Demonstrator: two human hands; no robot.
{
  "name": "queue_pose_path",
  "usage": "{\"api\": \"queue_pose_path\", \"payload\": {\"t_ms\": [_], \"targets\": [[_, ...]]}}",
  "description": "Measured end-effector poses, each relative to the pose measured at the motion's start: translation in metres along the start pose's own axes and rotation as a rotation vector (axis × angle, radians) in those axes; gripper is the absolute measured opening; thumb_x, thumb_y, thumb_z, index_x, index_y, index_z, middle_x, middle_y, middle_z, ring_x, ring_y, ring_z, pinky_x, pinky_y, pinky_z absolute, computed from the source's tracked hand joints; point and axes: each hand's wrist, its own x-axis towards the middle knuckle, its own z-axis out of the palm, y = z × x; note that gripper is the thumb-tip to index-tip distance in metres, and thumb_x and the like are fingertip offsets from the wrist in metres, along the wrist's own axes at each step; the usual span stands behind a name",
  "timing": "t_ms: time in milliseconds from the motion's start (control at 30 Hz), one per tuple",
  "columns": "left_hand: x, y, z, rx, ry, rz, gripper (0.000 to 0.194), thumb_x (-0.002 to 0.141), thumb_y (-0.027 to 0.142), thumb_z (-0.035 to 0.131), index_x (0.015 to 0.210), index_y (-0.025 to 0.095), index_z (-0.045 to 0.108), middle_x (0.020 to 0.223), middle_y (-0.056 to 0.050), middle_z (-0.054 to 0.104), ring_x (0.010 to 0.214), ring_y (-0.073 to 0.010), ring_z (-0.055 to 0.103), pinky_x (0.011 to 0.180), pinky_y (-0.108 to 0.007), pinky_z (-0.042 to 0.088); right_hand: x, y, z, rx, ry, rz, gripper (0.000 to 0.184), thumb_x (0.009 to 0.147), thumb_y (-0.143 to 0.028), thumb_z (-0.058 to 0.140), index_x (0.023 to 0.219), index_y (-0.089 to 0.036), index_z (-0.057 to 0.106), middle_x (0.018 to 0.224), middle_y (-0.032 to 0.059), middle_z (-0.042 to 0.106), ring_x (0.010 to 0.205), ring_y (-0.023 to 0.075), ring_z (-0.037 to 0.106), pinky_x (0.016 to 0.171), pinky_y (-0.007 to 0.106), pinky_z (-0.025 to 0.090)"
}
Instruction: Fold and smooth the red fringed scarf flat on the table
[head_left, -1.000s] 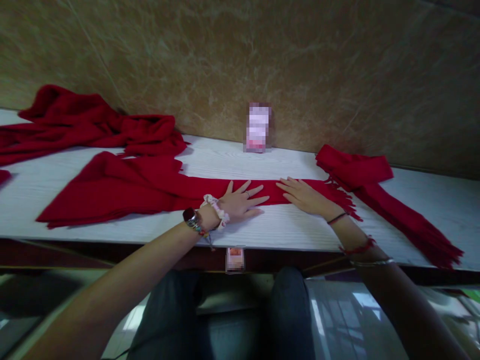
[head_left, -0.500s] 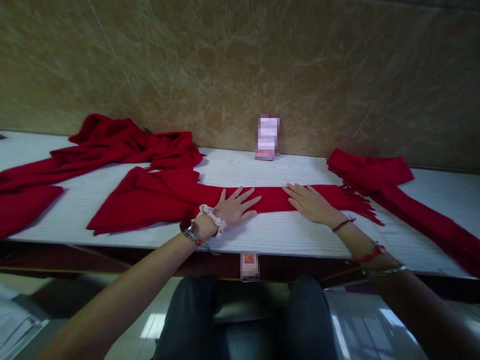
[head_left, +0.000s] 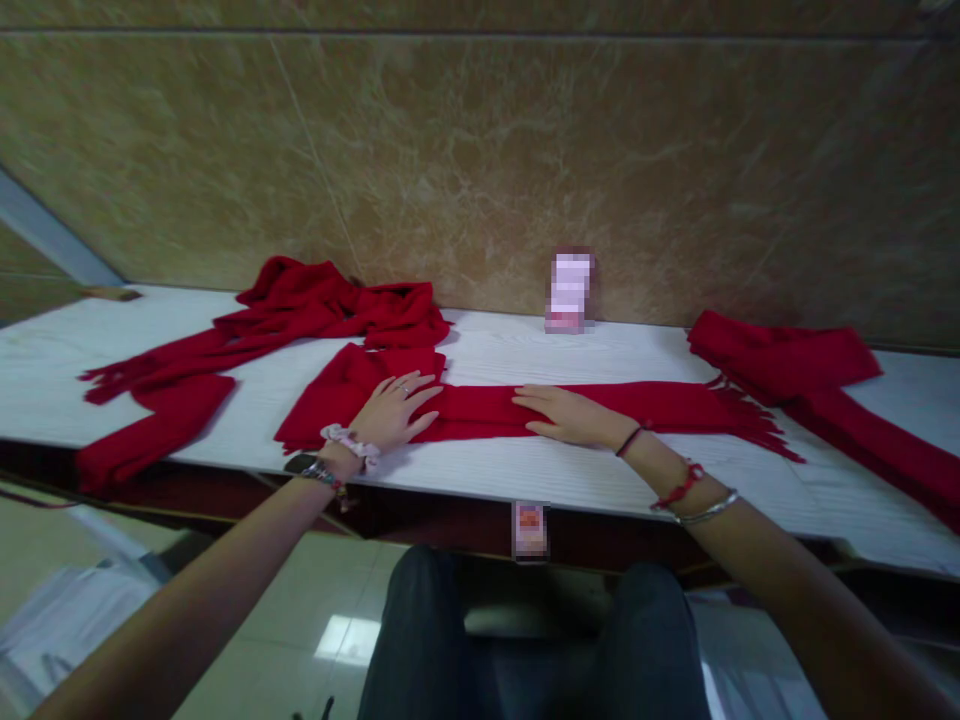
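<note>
A red fringed scarf (head_left: pixel 480 411) lies along the white table, its right part folded into a flat, narrow strip. The left end of this scarf is wider and bunched. My left hand (head_left: pixel 399 408) rests with fingers spread where the wide part meets the strip. Near the middle of the strip, my right hand (head_left: pixel 568 412) lies flat, palm down, fingers stretched to the left. Both palms touch the cloth and neither grips it. The scarf's fringe (head_left: pixel 761 420) fans out at the right end.
Another red scarf (head_left: pixel 330 305) lies crumpled at the back left, and a further red scarf (head_left: pixel 787 355) is folded at the right. A blurred-out upright object (head_left: pixel 570 290) leans on the marbled wall (head_left: pixel 480 150). White tabletop (head_left: pixel 495 470) shows along the front edge.
My left hand has slid left onto the bunched part of the scarf. My right hand has also moved left along the strip. The view has shifted left.
</note>
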Motion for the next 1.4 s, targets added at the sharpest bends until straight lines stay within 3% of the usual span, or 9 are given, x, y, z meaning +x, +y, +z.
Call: {"api": "queue_pose_path", "payload": {"t_ms": [167, 533, 800, 1033, 1233, 1300, 1400], "targets": [[-0.003, -0.003, 0.007, -0.079, 0.055, 0.037, 0.049, 0.081, 0.045, 0.043, 0.122, 0.018, 0.048, 0.126, -0.009, 0.049, 0.119, -0.0243, 0.038, 0.098, -0.042, 0.029, 0.008, -0.001, 0.015, 0.039, 0.065, -0.050, 0.038, 0.087, -0.024, 0.038, 0.122, -0.014, 0.050, 0.129, 0.0116, 0.048, 0.121, 0.0179, 0.040, 0.102, 0.039, 0.033], [0.001, -0.004, 0.006, -0.093, 0.088, 0.006, 0.048, 0.078, 0.041, 0.043, 0.120, 0.019, 0.049, 0.125, -0.010, 0.048, 0.116, -0.0252, 0.042, 0.097, -0.042, 0.031, 0.005, 0.002, 0.008, 0.159, 0.011, -0.059, 0.059, 0.070, 0.000, 0.034, 0.127, -0.014, 0.044, 0.130, 0.0090, 0.048, 0.122, 0.0157, 0.039, 0.103, 0.040, 0.031], [0.001, -0.004, 0.006, -0.019, 0.116, 0.051, 0.035, 0.082, 0.030, 0.039, 0.110, 0.020, 0.059, 0.120, -0.010, 0.050, 0.111, -0.0237, 0.045, 0.089, -0.040, 0.037, 0.003, 0.001, 0.021, 0.026, 0.058, -0.061, 0.042, 0.084, -0.008, 0.033, 0.122, -0.013, 0.049, 0.128, 0.0109, 0.050, 0.120, 0.0181, 0.042, 0.100, 0.040, 0.032], [-0.002, 0.000, 0.006, 0.031, 0.144, -0.024, 0.032, 0.086, 0.026, 0.037, 0.107, 0.023, 0.061, 0.117, -0.008, 0.052, 0.106, -0.0224, 0.048, 0.084, -0.039, 0.041, 0.001, 0.001, 0.019, 0.049, 0.071, -0.060, 0.042, 0.084, -0.007, 0.036, 0.123, -0.013, 0.049, 0.125, 0.0109, 0.052, 0.118, 0.0187, 0.044, 0.098, 0.039, 0.037], [-0.001, 0.002, -0.013, 0.103, 0.167, -0.017, 0.032, 0.088, 0.029, 0.037, 0.106, 0.027, 0.062, 0.112, -0.007, 0.057, 0.103, -0.0228, 0.050, 0.083, -0.041, 0.039, -0.003, 0.005, 0.017, 0.114, 0.142, -0.065, 0.040, 0.087, -0.010, 0.033, 0.122, -0.016, 0.049, 0.126, 0.0088, 0.051, 0.119, 0.0168, 0.044, 0.100, 0.038, 0.035], [-0.002, 0.004, -0.018, 0.128, 0.141, 0.014, 0.030, 0.087, 0.029, 0.038, 0.105, 0.028, 0.063, 0.113, -0.006, 0.057, 0.106, -0.0230, 0.049, 0.085, -0.041, 0.036, -0.004, 0.005, 0.015, 0.119, 0.109, -0.102, 0.038, 0.088, -0.012, 0.033, 0.122, -0.017, 0.050, 0.129, 0.0083, 0.049, 0.121, 0.0168, 0.040, 0.101, 0.039, 0.033], [-0.009, 0.005, -0.017, 0.120, -0.010, 0.116, 0.031, 0.086, 0.022, 0.039, 0.106, 0.029, 0.062, 0.114, -0.005, 0.058, 0.107, -0.0209, 0.049, 0.088, -0.039, 0.035, -0.006, 0.002, 0.010, 0.128, 0.003, -0.191, 0.037, 0.088, -0.014, 0.035, 0.121, -0.021, 0.051, 0.130, 0.0053, 0.048, 0.124, 0.0178, 0.036, 0.102, 0.044, 0.028]]}}
